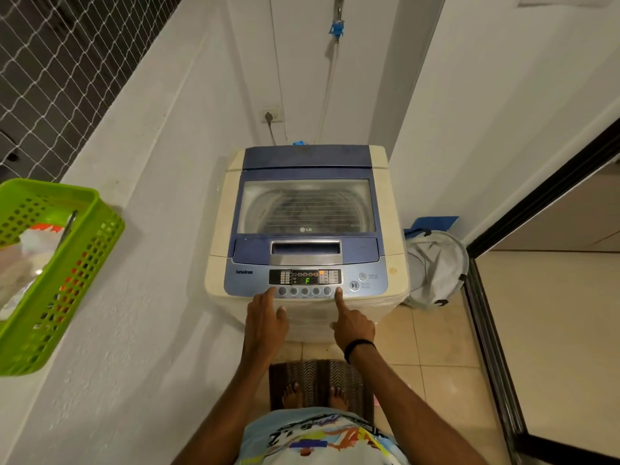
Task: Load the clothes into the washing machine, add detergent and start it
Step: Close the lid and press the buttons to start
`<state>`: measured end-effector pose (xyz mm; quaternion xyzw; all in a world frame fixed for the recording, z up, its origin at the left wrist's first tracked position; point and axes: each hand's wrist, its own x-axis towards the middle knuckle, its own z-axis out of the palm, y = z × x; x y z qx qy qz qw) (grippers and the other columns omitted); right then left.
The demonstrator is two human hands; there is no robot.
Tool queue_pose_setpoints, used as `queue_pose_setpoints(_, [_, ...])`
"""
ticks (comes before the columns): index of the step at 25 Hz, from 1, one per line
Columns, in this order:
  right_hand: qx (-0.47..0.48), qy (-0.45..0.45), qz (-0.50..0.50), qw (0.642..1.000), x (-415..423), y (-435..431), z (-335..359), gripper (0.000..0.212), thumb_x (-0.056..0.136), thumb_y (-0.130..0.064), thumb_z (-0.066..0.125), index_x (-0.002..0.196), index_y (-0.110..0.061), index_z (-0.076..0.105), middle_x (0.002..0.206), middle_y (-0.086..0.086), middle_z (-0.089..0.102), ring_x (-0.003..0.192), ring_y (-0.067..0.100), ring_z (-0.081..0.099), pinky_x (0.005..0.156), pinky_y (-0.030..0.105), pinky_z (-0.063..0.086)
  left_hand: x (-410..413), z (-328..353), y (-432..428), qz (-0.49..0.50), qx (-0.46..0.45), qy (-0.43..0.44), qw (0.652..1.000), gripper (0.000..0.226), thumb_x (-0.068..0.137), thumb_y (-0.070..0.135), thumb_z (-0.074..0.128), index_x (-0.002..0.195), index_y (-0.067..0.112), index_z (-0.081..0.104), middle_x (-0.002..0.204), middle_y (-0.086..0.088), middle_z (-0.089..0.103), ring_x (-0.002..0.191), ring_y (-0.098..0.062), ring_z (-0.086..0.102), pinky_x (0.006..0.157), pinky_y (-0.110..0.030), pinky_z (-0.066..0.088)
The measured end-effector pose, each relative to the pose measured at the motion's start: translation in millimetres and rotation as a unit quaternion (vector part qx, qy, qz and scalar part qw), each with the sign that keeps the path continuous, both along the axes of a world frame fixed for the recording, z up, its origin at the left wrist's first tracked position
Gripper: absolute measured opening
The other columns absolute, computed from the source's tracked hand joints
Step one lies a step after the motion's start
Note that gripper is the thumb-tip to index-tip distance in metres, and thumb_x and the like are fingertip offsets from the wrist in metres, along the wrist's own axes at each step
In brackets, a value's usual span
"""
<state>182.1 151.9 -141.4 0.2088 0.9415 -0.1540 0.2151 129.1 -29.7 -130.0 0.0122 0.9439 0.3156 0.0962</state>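
Observation:
A top-loading washing machine (305, 226) with a blue lid stands ahead of me, its lid down. Through the clear lid window (305, 206) the drum shows with dark clothes at the bottom. The control panel (304, 276) is lit and shows a green "F". My right hand (352, 325) has its index finger stretched out onto the rightmost button of the row, the other fingers curled. My left hand (265, 322) rests at the panel's front edge, fingertips by the leftmost button.
A green plastic basket (84, 250) with packets sits on the white ledge at left. A grey laundry bag (436, 266) stands on the floor right of the machine. A dark-framed sliding door (486, 330) is at right. I stand on a striped mat (318, 377).

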Motion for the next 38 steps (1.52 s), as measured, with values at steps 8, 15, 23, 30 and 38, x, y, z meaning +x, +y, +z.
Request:
queue_pose_setpoints(8, [0.002, -0.037, -0.014, 0.999, -6.2, 3.4, 4.4, 0.093, 0.094, -0.017, 0.058, 0.152, -0.041, -0.011, 0.102, 0.01, 0.069, 0.088, 0.027, 0.066, 0.071, 0.038, 0.047, -6.2, -3.3, 7.8, -0.004, 0.019, 0.022, 1.0, 0.047, 0.09, 0.013, 0.064, 0.136, 0.013, 0.052, 0.131, -0.01, 0.058, 0.121, -0.026, 0.054, 0.096, -0.039, 0.052])
queue_pose_setpoints(15, [-0.053, 0.013, -0.08, 0.995, 12.9, 7.3, 6.6, 0.087, 0.095, -0.031, 0.057, 0.152, -0.043, -0.008, 0.097, 0.01, 0.069, 0.086, 0.028, 0.066, 0.07, 0.034, 0.048, -0.2, -0.6, 7.1, -0.005, 0.027, 0.039, 0.999, 0.044, 0.088, 0.011, 0.065, 0.132, 0.012, 0.055, 0.126, -0.01, 0.059, 0.118, -0.027, 0.056, 0.096, -0.043, 0.052])
queue_pose_setpoints(23, [-0.06, 0.035, -0.115, 0.991, 14.1, 14.0, 10.4, 0.092, 0.094, -0.028, 0.058, 0.151, -0.042, -0.012, 0.093, 0.01, 0.071, 0.081, 0.026, 0.067, 0.069, 0.035, 0.052, -0.6, -2.7, 6.5, -0.011, 0.025, 0.03, 0.999, 0.045, 0.089, 0.013, 0.065, 0.132, 0.014, 0.054, 0.128, -0.009, 0.059, 0.119, -0.026, 0.054, 0.096, -0.043, 0.052])
queue_pose_setpoints(30, [-0.052, 0.018, -0.102, 0.993, 6.8, 22.0, 9.6, 0.088, 0.095, -0.027, 0.056, 0.152, -0.042, -0.011, 0.093, 0.01, 0.07, 0.076, 0.025, 0.062, 0.067, 0.033, 0.048, -6.1, -6.5, 10.7, -0.02, 0.014, 0.022, 0.999, 0.043, 0.09, 0.016, 0.063, 0.132, 0.014, 0.054, 0.128, -0.008, 0.058, 0.12, -0.024, 0.054, 0.096, -0.041, 0.052])
queue_pose_setpoints(38, [-0.03, -0.004, -0.09, 0.996, 0.5, 23.0, 6.4, 0.085, 0.097, -0.029, 0.053, 0.152, -0.039, -0.011, 0.093, 0.01, 0.069, 0.069, 0.023, 0.054, 0.065, 0.033, 0.047, -12.2, -8.0, 13.3, -0.024, 0.02, 0.027, 0.999, 0.043, 0.088, 0.013, 0.065, 0.13, 0.013, 0.055, 0.122, -0.009, 0.061, 0.115, -0.026, 0.056, 0.09, -0.038, 0.054])
